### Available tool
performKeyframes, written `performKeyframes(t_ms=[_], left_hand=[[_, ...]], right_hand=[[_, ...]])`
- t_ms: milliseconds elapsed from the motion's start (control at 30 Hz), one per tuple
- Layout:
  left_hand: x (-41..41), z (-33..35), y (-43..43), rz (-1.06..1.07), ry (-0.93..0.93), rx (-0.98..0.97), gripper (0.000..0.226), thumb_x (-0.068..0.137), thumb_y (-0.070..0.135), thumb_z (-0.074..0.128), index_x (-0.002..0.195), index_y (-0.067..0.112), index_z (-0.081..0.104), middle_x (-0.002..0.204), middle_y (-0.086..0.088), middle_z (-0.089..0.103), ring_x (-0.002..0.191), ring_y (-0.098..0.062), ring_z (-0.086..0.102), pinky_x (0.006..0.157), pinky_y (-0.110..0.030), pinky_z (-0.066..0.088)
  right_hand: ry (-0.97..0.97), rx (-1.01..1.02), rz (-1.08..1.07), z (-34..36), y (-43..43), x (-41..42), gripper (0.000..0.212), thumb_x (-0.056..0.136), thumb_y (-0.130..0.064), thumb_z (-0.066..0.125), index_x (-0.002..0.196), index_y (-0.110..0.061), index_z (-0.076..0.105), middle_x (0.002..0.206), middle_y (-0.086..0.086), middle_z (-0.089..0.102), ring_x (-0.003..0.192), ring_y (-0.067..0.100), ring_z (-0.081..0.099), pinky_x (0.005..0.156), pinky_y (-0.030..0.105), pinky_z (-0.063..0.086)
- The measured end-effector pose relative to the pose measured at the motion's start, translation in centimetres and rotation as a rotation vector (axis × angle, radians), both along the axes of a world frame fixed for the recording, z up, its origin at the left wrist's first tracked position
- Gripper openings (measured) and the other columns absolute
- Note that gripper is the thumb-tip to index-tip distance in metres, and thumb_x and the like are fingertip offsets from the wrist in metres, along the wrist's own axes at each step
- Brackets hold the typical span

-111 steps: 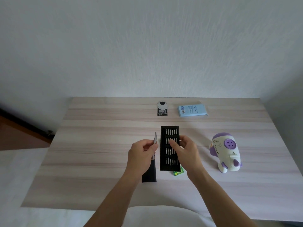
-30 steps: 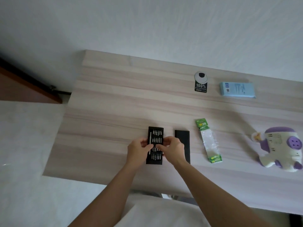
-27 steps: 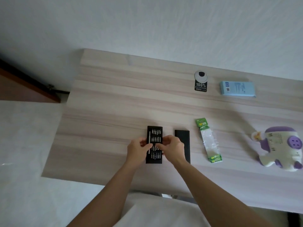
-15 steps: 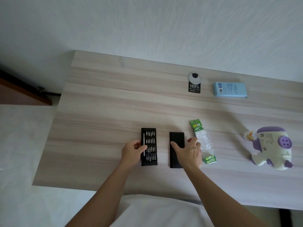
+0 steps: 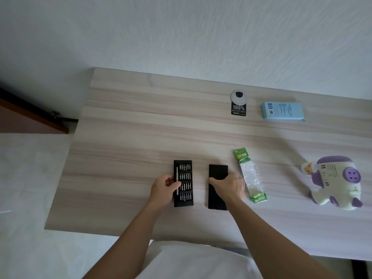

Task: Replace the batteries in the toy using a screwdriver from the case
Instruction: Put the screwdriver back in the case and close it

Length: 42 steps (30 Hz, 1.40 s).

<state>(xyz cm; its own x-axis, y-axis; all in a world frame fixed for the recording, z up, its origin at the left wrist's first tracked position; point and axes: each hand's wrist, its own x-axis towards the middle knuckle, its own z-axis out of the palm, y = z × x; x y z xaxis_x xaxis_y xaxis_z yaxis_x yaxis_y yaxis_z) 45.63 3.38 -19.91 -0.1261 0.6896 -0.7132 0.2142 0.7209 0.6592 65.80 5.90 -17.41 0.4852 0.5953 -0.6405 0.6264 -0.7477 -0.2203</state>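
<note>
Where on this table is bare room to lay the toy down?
Widest bare patch: the far left of the table, from its far edge down to the bit tray. A smaller one lies between the battery pack and the toy. Crowded: the near middle, where the left hand holds the bit tray and the right hand grips the case sleeve.

Bit tray [image 5: 183, 204] holding screwdriver [image 5: 177, 174] is lying flat; black sleeve [image 5: 218, 171] just R, then battery pack [image 5: 251, 176]; toy [image 5: 334, 186] sitting far R.
</note>
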Motion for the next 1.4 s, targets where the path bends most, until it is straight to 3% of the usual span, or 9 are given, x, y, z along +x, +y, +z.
performKeyframes(t_ms=[133,267,433,533,633,867,1033,1200,1400], left_hand=[[0.5,1.4,-0.1,0.067,-0.097,-0.029,0.007,0.094,0.009,0.065,0.100,0.009,0.068,0.102,-0.010,0.073,0.100,-0.032,0.069,0.092,-0.049,0.056],[1.6,3.2,0.0,0.198,-0.250,-0.066,0.012,0.099,0.004,0.056,0.109,0.008,0.061,0.108,-0.012,0.069,0.091,-0.029,0.068,0.086,-0.046,0.056],[3.5,7.2,0.7,0.300,-0.391,-0.027,0.009,0.102,0.011,0.052,0.104,0.012,0.060,0.094,-0.006,0.070,0.079,-0.020,0.065,0.065,-0.037,0.057],[5.1,9.9,1.3,0.371,-0.513,0.019,0.018,0.102,0.010,0.050,0.114,0.009,0.063,0.101,-0.012,0.070,0.089,-0.028,0.065,0.080,-0.050,0.057],[7.1,12.3,1.8,0.389,-0.598,0.087,0.025,0.103,0.011,0.046,0.121,0.008,0.064,0.109,-0.015,0.072,0.096,-0.033,0.067,0.092,-0.060,0.053],[11.4,15.9,2.1,0.372,-0.730,0.200,0.028,0.106,0.018,0.040,0.127,0.010,0.057,0.123,-0.019,0.068,0.101,-0.032,0.070,0.071,-0.044,0.060],[12.7,16.8,1.6,0.382,-0.782,0.214,0.032,0.108,0.023,0.034,0.131,0.019,0.056,0.126,-0.013,0.068,0.104,-0.029,0.069,0.080,-0.041,0.056],[13.4,17.5,1.2,0.382,-0.792,0.251,0.035,0.108,0.027,0.032,0.133,0.020,0.056,0.126,-0.010,0.069,0.104,-0.024,0.071,0.078,-0.036,0.057],[13.8,17.8,0.8,0.345,-0.780,0.310,0.036,0.100,0.003,0.049,0.132,0.020,0.056,0.122,-0.014,0.069,0.105,-0.028,0.071,0.075,-0.034,0.059]], right_hand=[[0.061,0.052,0.106,0.3,-0.5,0.2,0.052,0.086,-0.041,0.069,0.119,-0.010,0.044,0.109,0.010,0.042,0.098,0.030,0.048,0.077,0.035,0.043],[0.328,0.158,0.002,1.1,-1.1,1.4,0.028,0.098,-0.022,0.058,0.121,-0.009,0.046,0.101,0.013,0.063,0.086,0.030,0.062,0.078,0.051,0.057],[0.687,0.363,-0.163,6.0,-1.9,3.9,0.032,0.098,-0.018,0.063,0.127,-0.028,0.061,0.101,0.007,0.075,0.087,0.026,0.074,0.074,0.053,0.062],[0.802,0.467,-0.203,9.3,-2.6,5.0,0.037,0.095,-0.018,0.067,0.130,-0.028,0.064,0.099,0.007,0.076,0.087,0.026,0.076,0.072,0.052,0.062],[0.877,0.573,-0.154,11.9,-3.3,5.3,0.038,0.095,-0.014,0.064,0.128,-0.035,0.062,0.091,0.006,0.078,0.081,0.021,0.076,0.065,0.034,0.061],[0.781,0.712,-0.029,14.1,-3.4,6.3,0.038,0.093,-0.016,0.068,0.124,-0.037,0.064,0.069,0.006,0.061,0.062,0.006,0.068,0.053,0.014,0.049],[0.696,0.723,-0.025,12.8,-3.6,7.0,0.039,0.090,-0.029,0.072,0.126,-0.041,0.064,0.068,0.004,0.056,0.072,0.027,0.070,0.058,0.024,0.055],[0.678,0.724,-0.008,12.8,-3.8,7.5,0.038,0.088,-0.031,0.074,0.121,-0.047,0.065,0.071,0.008,0.055,0.067,0.026,0.069,0.055,0.025,0.054],[0.623,0.738,0.031,12.7,-3.8,7.7,0.037,0.087,-0.036,0.074,0.118,-0.052,0.063,0.070,-0.001,0.056,0.065,0.021,0.069,0.058,0.033,0.059]])
